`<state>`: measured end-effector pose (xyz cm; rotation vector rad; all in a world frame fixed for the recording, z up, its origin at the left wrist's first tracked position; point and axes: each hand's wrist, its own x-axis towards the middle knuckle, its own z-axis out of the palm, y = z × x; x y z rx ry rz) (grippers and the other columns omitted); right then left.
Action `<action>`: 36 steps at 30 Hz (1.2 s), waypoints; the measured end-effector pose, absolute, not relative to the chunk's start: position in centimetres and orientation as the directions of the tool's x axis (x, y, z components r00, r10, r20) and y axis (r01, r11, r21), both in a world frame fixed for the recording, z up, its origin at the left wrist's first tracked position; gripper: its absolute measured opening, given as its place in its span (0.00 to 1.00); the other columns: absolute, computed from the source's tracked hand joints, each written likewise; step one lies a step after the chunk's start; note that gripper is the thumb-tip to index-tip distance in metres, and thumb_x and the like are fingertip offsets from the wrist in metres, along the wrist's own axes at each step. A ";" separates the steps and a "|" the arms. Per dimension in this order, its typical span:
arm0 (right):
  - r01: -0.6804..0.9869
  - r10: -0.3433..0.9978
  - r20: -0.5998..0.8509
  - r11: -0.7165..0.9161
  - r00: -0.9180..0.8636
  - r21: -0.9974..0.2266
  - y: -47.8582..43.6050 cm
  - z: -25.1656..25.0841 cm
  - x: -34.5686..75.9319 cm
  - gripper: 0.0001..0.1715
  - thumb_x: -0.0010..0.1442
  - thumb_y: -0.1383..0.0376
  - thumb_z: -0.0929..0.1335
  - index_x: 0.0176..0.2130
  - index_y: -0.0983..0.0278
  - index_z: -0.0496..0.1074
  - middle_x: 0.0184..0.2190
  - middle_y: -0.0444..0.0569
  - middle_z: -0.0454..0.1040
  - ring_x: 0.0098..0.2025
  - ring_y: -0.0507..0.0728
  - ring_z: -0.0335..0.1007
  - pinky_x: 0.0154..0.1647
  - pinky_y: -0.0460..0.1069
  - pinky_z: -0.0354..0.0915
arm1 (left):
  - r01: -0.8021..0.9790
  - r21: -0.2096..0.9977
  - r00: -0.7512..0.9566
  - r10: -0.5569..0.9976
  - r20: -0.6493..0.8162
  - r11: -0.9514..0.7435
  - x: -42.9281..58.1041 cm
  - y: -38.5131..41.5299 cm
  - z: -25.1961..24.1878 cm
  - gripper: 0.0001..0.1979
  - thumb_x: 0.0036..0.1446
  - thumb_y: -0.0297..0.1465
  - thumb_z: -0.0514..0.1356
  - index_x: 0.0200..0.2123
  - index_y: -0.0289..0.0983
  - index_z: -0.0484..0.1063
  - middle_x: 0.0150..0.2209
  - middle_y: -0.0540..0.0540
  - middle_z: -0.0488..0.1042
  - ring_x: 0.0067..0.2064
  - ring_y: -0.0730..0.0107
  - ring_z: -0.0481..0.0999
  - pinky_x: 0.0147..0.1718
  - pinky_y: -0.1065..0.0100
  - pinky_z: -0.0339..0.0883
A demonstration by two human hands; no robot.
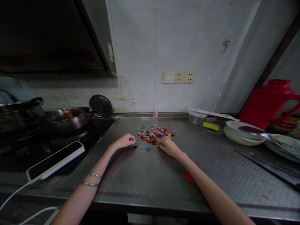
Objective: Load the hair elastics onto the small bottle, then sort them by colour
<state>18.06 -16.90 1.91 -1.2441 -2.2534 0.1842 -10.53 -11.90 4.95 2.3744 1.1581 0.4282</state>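
A heap of small, brightly coloured pieces point(153, 134), too small to name for sure, lies on the metal counter. My left hand point(126, 140) rests left of the heap, fingertips pinched together; what they hold, if anything, is too small to make out. Just below those fingertips is a small black piece point(135, 147). At the heap's right front edge, my right hand point(169, 147) has its fingers closed and pointing down, its fingertips partly hidden. Between the hands lie a blue cluster point(148, 149) and a yellow piece point(141, 146). A small clear bottle with a pink cap point(155, 117) stands behind the heap.
On the left are a stove with pans point(67, 120) and a phone point(56, 159) with a white cable. To the right sit stacked bowls point(246, 137), a yellow sponge point(211, 126), a knife point(269, 167) and a red thermos point(269, 103). A red object point(189, 177) lies by my right forearm.
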 end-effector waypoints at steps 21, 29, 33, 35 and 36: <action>0.474 0.864 0.442 0.502 -0.240 -0.723 -16.6 3.5 18.7 0.11 0.51 0.65 0.66 0.34 0.67 0.73 0.28 0.48 0.75 0.31 0.55 0.70 0.34 0.48 0.64 | 0.609 0.573 0.457 0.833 0.312 -0.548 -7.5 -14.0 5.6 0.16 0.51 0.37 0.55 0.38 0.33 0.74 0.24 0.48 0.72 0.24 0.75 0.65 0.24 0.74 0.56; 0.361 0.854 0.379 0.500 -0.356 -0.787 -17.6 3.0 16.5 0.15 0.50 0.65 0.66 0.39 0.66 0.72 0.29 0.47 0.74 0.29 0.51 0.69 0.30 0.45 0.64 | 0.509 0.571 0.591 0.743 0.313 -0.645 -4.1 -16.5 5.4 0.16 0.49 0.34 0.59 0.42 0.35 0.73 0.24 0.50 0.70 0.24 0.77 0.63 0.23 0.75 0.55; 0.360 0.834 0.402 0.533 -0.378 -0.766 -18.3 3.3 16.0 0.14 0.51 0.66 0.66 0.39 0.65 0.72 0.30 0.46 0.74 0.31 0.51 0.69 0.33 0.46 0.64 | 0.511 0.534 0.633 0.715 0.297 -0.674 -3.7 -16.7 5.0 0.13 0.50 0.33 0.59 0.38 0.34 0.75 0.28 0.47 0.74 0.27 0.74 0.67 0.28 0.73 0.58; 0.372 0.826 0.413 0.548 -0.383 -0.749 -18.6 3.6 15.9 0.14 0.50 0.66 0.66 0.39 0.65 0.72 0.30 0.46 0.74 0.33 0.52 0.69 0.35 0.46 0.63 | 0.501 0.519 0.650 0.697 0.302 -0.693 -3.7 -16.7 5.0 0.11 0.51 0.32 0.58 0.36 0.35 0.75 0.31 0.46 0.76 0.29 0.73 0.69 0.30 0.73 0.60; 0.379 0.824 0.416 0.552 -0.385 -0.743 -18.7 3.6 15.9 0.13 0.50 0.66 0.66 0.39 0.65 0.72 0.31 0.47 0.74 0.33 0.52 0.70 0.36 0.46 0.63 | 0.496 0.514 0.656 0.690 0.306 -0.700 -3.7 -16.7 5.0 0.10 0.52 0.32 0.57 0.35 0.35 0.75 0.31 0.46 0.76 0.29 0.73 0.69 0.31 0.73 0.60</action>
